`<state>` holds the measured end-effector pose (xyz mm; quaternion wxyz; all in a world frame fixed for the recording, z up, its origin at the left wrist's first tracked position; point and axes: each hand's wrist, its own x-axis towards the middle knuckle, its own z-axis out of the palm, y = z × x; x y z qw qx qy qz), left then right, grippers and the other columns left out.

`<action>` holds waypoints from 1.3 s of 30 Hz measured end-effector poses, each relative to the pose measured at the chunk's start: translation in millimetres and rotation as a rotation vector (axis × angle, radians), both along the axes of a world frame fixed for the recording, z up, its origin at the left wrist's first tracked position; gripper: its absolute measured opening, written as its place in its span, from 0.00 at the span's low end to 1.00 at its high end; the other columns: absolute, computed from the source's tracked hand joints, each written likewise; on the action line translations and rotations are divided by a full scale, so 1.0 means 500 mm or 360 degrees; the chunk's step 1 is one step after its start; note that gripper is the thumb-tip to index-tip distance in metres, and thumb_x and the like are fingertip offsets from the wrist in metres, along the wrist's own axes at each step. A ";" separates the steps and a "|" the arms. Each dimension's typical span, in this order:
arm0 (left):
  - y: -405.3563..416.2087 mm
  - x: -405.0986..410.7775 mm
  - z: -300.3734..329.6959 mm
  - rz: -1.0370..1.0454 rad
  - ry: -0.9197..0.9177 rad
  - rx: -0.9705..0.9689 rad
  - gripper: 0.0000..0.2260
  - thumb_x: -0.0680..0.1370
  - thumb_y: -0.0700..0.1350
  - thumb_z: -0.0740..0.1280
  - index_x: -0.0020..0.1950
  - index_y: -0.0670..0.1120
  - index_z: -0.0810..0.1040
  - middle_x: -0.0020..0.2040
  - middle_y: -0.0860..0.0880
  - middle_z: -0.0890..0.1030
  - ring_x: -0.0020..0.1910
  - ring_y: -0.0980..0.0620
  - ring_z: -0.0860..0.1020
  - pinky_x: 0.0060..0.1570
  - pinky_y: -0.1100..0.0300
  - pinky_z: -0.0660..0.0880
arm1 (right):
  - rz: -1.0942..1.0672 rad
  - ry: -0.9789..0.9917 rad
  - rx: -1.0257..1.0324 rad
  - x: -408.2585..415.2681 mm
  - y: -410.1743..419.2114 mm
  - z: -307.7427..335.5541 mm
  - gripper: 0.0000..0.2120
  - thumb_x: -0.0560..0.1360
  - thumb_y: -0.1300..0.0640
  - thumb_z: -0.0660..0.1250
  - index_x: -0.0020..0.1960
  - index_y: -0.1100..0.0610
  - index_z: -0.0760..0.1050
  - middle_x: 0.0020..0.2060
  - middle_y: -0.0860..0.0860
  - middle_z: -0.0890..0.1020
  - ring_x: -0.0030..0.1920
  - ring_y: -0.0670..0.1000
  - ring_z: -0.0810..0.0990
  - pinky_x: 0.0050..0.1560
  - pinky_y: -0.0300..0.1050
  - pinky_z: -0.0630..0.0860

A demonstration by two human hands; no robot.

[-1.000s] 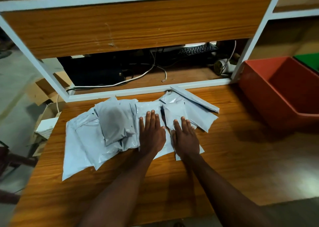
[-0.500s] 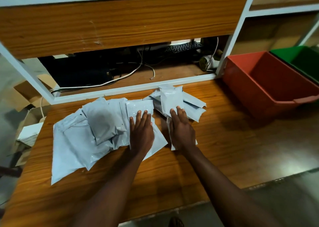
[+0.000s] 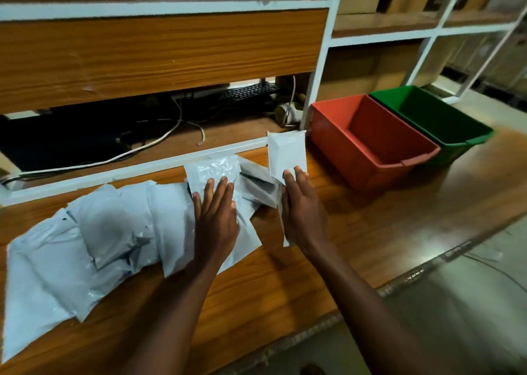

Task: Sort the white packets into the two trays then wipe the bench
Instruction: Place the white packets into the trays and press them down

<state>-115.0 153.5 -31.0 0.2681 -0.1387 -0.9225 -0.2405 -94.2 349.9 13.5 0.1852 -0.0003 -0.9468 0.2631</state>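
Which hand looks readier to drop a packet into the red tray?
The right hand: it holds a small white packet up beside the red tray. The left hand rests flat on the packet pile.

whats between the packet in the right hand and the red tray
In the head view, only bare wooden bench lies between the small white packet held up by the right hand and the red tray; no other packet sits in that stretch.

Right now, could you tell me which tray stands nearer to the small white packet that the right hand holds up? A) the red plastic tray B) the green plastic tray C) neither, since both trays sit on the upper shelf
A: the red plastic tray stands just right of the small white packet pinched by the right hand, with the green plastic tray beyond it.
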 end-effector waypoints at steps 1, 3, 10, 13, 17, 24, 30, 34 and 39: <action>0.026 -0.006 0.008 -0.0016 0.0027 0.0003 0.21 0.83 0.46 0.51 0.75 0.43 0.68 0.77 0.46 0.65 0.79 0.46 0.55 0.76 0.37 0.52 | -0.0025 0.0008 -0.0011 0.000 0.026 0.011 0.22 0.85 0.51 0.53 0.79 0.51 0.61 0.80 0.54 0.59 0.80 0.57 0.55 0.71 0.57 0.67; 0.084 -0.019 0.027 -0.0032 0.0063 -0.0036 0.21 0.84 0.46 0.51 0.76 0.43 0.67 0.77 0.46 0.65 0.79 0.46 0.55 0.76 0.38 0.52 | -0.0061 0.0037 -0.0030 -0.002 0.079 0.030 0.22 0.86 0.51 0.53 0.79 0.52 0.61 0.80 0.54 0.59 0.80 0.57 0.56 0.72 0.57 0.66; 0.364 -0.068 0.102 -0.0042 0.0174 -0.0074 0.21 0.83 0.44 0.52 0.75 0.43 0.68 0.77 0.46 0.66 0.79 0.44 0.56 0.76 0.38 0.50 | -0.0132 0.0269 -0.0020 -0.043 0.334 0.089 0.21 0.84 0.52 0.55 0.76 0.56 0.66 0.76 0.58 0.67 0.77 0.60 0.64 0.71 0.59 0.70; 0.481 -0.091 0.138 -0.0050 0.0173 -0.0032 0.21 0.83 0.45 0.51 0.75 0.42 0.68 0.77 0.46 0.66 0.79 0.44 0.56 0.75 0.36 0.51 | -0.0096 0.0322 0.0034 -0.075 0.453 0.122 0.21 0.85 0.53 0.56 0.76 0.57 0.67 0.76 0.59 0.67 0.77 0.60 0.63 0.72 0.58 0.67; 0.593 -0.134 0.176 -0.0048 0.0192 -0.0100 0.22 0.83 0.46 0.50 0.76 0.43 0.66 0.77 0.46 0.65 0.79 0.45 0.55 0.75 0.36 0.51 | -0.0032 0.0246 0.0082 -0.151 0.570 0.141 0.22 0.85 0.52 0.54 0.77 0.56 0.65 0.77 0.58 0.64 0.78 0.58 0.61 0.74 0.58 0.66; 0.691 -0.265 0.193 0.0027 0.0192 -0.0246 0.22 0.83 0.48 0.50 0.76 0.44 0.66 0.77 0.46 0.65 0.79 0.45 0.55 0.77 0.41 0.47 | 0.0072 0.0049 0.0198 -0.300 0.638 0.140 0.24 0.85 0.45 0.51 0.77 0.53 0.62 0.78 0.57 0.62 0.77 0.59 0.61 0.71 0.57 0.67; 0.738 -0.381 0.189 0.0026 0.0070 -0.0269 0.23 0.82 0.48 0.50 0.76 0.44 0.67 0.77 0.46 0.66 0.79 0.44 0.57 0.76 0.41 0.50 | 0.0090 -0.0086 0.0265 -0.434 0.671 0.104 0.24 0.84 0.44 0.50 0.75 0.54 0.64 0.76 0.59 0.66 0.75 0.60 0.66 0.67 0.59 0.72; 0.770 -0.438 0.181 0.0078 -0.0240 -0.0377 0.21 0.84 0.46 0.53 0.77 0.46 0.64 0.79 0.48 0.62 0.79 0.46 0.54 0.77 0.44 0.47 | 0.0172 -0.0341 0.0328 -0.513 0.696 0.057 0.22 0.84 0.47 0.54 0.74 0.55 0.65 0.75 0.59 0.67 0.74 0.60 0.66 0.70 0.56 0.70; 0.800 -0.478 0.131 0.0257 -0.0600 -0.0618 0.22 0.84 0.46 0.52 0.78 0.45 0.60 0.80 0.48 0.58 0.80 0.46 0.52 0.76 0.44 0.47 | 0.0242 -0.0538 0.0269 -0.547 0.705 0.021 0.20 0.83 0.51 0.54 0.72 0.57 0.68 0.74 0.60 0.66 0.73 0.62 0.67 0.68 0.54 0.68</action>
